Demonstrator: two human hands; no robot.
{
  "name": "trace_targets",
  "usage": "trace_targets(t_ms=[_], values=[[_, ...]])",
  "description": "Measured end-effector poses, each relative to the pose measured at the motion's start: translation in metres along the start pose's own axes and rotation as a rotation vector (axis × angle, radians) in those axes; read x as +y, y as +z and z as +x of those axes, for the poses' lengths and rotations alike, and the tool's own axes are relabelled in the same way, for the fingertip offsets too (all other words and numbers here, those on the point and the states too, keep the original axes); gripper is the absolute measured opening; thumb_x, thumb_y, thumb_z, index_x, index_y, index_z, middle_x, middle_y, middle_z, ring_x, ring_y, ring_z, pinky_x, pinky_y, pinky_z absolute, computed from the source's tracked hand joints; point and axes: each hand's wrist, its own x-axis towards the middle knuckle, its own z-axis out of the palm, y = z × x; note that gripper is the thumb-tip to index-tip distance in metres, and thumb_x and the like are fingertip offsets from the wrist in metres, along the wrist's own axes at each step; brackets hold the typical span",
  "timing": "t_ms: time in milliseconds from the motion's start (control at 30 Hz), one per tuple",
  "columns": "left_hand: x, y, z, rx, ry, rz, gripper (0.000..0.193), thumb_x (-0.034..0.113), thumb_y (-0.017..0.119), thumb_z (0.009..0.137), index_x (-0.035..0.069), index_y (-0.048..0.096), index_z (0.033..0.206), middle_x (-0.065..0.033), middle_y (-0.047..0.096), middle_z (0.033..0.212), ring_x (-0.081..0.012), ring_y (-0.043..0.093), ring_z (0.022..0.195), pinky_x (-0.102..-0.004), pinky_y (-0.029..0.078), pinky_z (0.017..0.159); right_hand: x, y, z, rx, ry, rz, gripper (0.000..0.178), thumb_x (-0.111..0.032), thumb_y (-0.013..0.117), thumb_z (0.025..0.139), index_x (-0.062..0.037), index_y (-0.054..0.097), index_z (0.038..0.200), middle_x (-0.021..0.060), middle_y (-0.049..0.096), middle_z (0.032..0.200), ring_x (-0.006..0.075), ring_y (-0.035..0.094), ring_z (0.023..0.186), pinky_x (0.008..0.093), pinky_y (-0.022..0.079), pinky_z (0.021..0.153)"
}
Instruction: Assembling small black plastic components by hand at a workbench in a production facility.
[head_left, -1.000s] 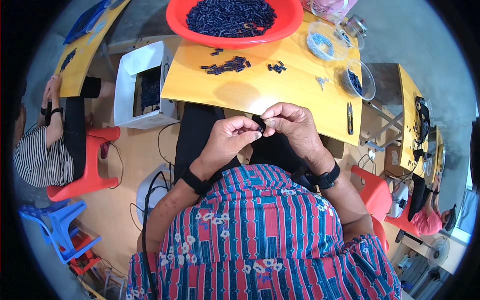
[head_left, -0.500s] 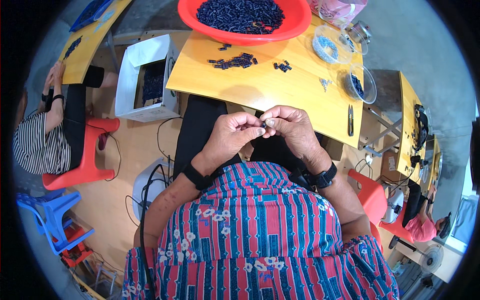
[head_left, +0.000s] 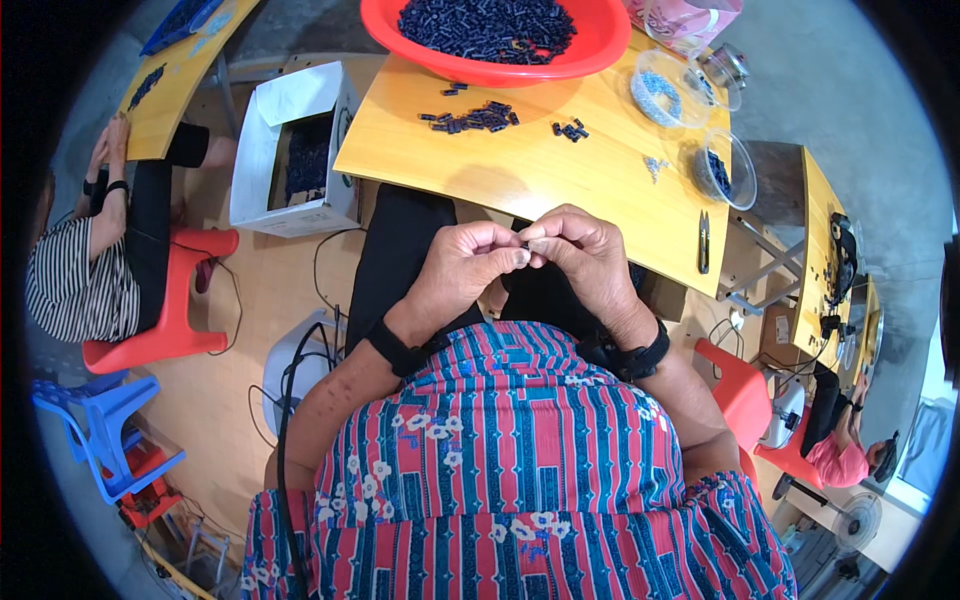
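Observation:
Just off the table's front edge, above my lap, the fingertips of my left hand (head_left: 462, 265) and my right hand (head_left: 587, 258) meet. Both are closed in a pinch on a small dark plastic piece (head_left: 525, 246), mostly hidden by the fingers. On the yellow table (head_left: 600, 195) lie a loose group of similar dark pieces (head_left: 475, 119) and a smaller cluster (head_left: 571, 130). Behind them a red basin (head_left: 480, 73) holds a large heap of the pieces. Small silvery parts (head_left: 655, 167) and black-handled snips (head_left: 704, 242) lie to the right.
Clear tubs stand at the table's right: one with light blue parts (head_left: 658, 97), another tilted with dark pieces (head_left: 717, 175). A white carton (head_left: 300, 218) sits on the floor at left. Co-workers sit at tables left and right. A black cable (head_left: 287, 430) hangs by my left arm.
My fingers have shifted slightly around the small dark piece, and less of it shows now. The view has moved a little; the things on the table lie as before.

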Motion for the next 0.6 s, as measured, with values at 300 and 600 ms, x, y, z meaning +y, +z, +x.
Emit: trace_targets(t_ms=[300,600], values=[[-0.0073,-0.0032,0.0027,-0.006,-0.049,-0.121,0.014,0.01,0.064,0.091,-0.002,0.066,0.099,-0.0084,0.07,0.091,-0.0107,0.065,0.086,-0.0236,0.051,0.08,0.0061,0.006,-0.0082,0.048,-0.084,0.164,0.015,0.005,0.064,0.083,0.0,0.07,0.095,0.0069,0.064,0.091,0.0142,0.063,0.082,0.0249,0.051,0.077],[-0.0068,-0.0043,0.0038,0.014,-0.066,-0.127,0.017,0.01,0.062,0.092,-0.003,0.065,0.103,-0.0081,0.069,0.092,-0.012,0.065,0.087,-0.0243,0.052,0.081,0.008,0.0074,-0.004,0.092,-0.159,-0.027,0.015,0.007,0.063,0.081,0.0006,0.069,0.093,0.0092,0.067,0.09,0.0155,0.065,0.08,0.0251,0.053,0.073]])
